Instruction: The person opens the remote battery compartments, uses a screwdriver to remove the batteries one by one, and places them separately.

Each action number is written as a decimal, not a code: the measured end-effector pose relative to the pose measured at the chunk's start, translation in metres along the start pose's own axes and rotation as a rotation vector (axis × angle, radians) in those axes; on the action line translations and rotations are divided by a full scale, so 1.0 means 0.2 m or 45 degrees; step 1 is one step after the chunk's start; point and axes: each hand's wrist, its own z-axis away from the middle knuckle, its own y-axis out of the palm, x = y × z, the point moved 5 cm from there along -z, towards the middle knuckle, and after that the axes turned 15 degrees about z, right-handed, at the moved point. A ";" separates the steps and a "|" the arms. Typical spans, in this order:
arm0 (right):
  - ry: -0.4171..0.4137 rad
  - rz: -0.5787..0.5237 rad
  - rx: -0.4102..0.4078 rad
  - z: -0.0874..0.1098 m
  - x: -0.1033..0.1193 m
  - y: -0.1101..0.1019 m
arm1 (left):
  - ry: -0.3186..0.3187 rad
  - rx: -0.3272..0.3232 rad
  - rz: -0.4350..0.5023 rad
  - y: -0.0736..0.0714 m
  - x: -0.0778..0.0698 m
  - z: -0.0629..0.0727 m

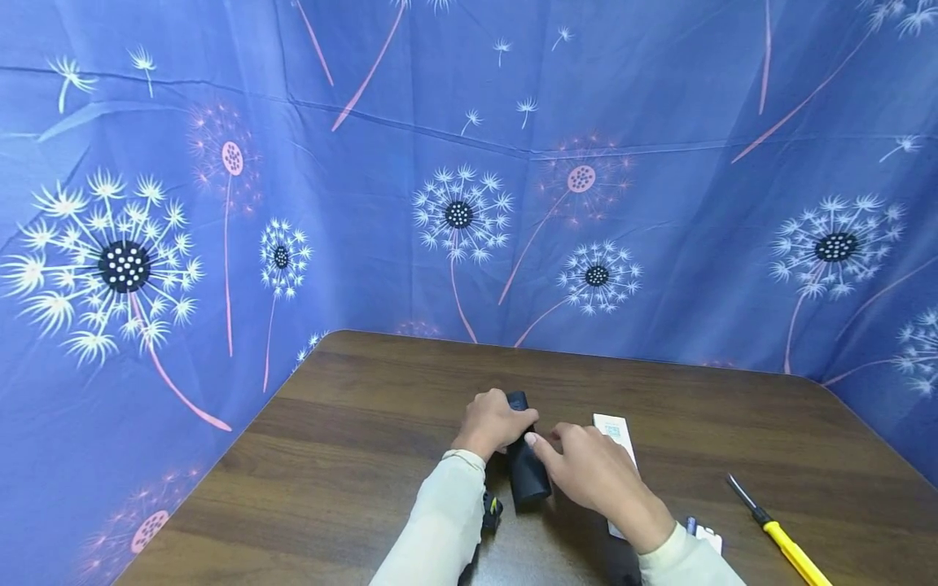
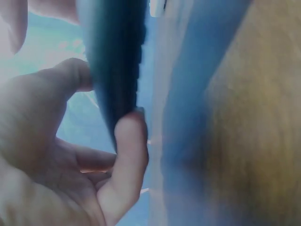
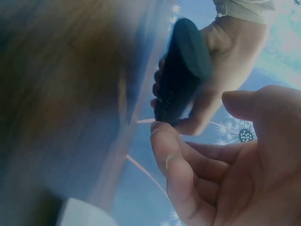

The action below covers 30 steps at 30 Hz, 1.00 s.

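In the head view my left hand (image 1: 493,425) holds a long black remote control (image 1: 529,472) tilted above the table. Its thumb lies along one side and its fingers curl round the other. A row of small bumps, like buttons, runs along the underside of the remote control (image 2: 115,52) in the left wrist view. My right hand (image 1: 592,468) is close beside it, thumb spread away from the bent fingers. In the right wrist view, the right fingertips (image 3: 162,136) reach the remote control's lower end; whether they touch it I cannot tell.
A long white item (image 1: 614,430) with a printed code lies partly behind my right hand. A yellow-handled screwdriver (image 1: 787,544) rests at the right. Near my right sleeve are a small white piece (image 1: 708,537) and a small dark cylinder (image 1: 691,526). A black item (image 1: 492,511) is by the left sleeve.
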 end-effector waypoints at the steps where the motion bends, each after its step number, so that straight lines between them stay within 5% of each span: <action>1: 0.004 -0.020 0.008 0.00 0.00 0.01 | -0.007 -0.001 0.022 0.00 0.00 0.00; 10: 0.087 -0.495 0.224 0.00 0.01 0.09 | -0.019 0.038 0.150 -0.01 -0.05 0.00; 19: 0.063 -0.641 0.259 0.01 0.02 0.12 | -0.036 0.029 0.175 -0.01 -0.06 0.00; 30: 0.035 -1.027 0.303 -0.02 0.01 0.09 | 0.062 0.038 0.475 -0.03 -0.08 -0.03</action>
